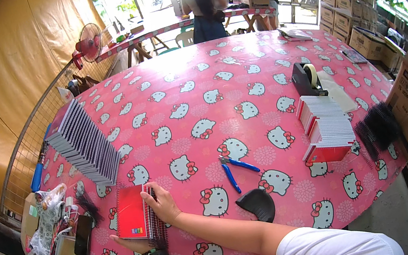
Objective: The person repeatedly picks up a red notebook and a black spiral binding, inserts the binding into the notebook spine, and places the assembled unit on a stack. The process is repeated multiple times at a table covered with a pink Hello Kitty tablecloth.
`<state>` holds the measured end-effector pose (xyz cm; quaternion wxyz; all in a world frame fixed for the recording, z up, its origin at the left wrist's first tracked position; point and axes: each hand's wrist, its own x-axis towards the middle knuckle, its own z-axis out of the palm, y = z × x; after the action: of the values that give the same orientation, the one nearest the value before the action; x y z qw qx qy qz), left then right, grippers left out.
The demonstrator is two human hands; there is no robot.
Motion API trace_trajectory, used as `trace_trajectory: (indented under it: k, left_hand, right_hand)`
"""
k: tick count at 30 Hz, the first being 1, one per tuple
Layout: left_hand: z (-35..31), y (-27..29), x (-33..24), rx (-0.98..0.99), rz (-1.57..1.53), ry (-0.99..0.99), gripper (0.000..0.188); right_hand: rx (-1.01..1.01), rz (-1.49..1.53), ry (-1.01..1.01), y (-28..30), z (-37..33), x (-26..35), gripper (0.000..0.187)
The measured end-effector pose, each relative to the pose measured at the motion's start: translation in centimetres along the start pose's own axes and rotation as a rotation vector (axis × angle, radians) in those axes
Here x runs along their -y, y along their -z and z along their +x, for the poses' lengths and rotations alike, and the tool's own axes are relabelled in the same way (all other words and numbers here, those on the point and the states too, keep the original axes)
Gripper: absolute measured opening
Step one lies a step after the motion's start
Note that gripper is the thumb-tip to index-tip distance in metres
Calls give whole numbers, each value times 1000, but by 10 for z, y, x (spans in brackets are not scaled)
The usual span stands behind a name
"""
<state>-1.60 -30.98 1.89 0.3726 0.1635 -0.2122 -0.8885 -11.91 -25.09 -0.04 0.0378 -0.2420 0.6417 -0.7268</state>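
Between left hand (131,243) and right hand (162,203) is clamped a red, dark-coiled notebook (132,211).

Daylight from beyond the table's (242,126) far edge, background blown out; glare on far edge, left of middle. Near side evenly lit. Fisheye bending, black rim.

Free room, right fingers (149,200) to pliers (237,163)

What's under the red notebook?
The left hand shows at the red notebook's near edge, partly beneath it. Black coils show along its right side. The cover hides the rest, so I can't tell how many notebooks, if any, lie under it.
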Motion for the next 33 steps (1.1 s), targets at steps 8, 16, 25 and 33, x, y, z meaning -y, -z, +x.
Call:
trace_trajectory:
  k: [8, 16, 25, 33]
  left_hand:
    - [13, 22, -18, 0, 77, -181, 76]
    - [3, 7, -13, -73, 508, -568, 39]
    - [4, 21, -15, -41, 519, -595, 35]
    - [12, 10, -8, -24, 646, -759, 50]
  right_hand:
    - [-7, 92, 1, 0, 5, 2, 45]
    - [-7, 80, 85, -2, -3, 21, 37]
    - [-29, 5, 257, -11, -2, 10, 27]
    - [123, -300, 582, 76, -12, 76, 38]
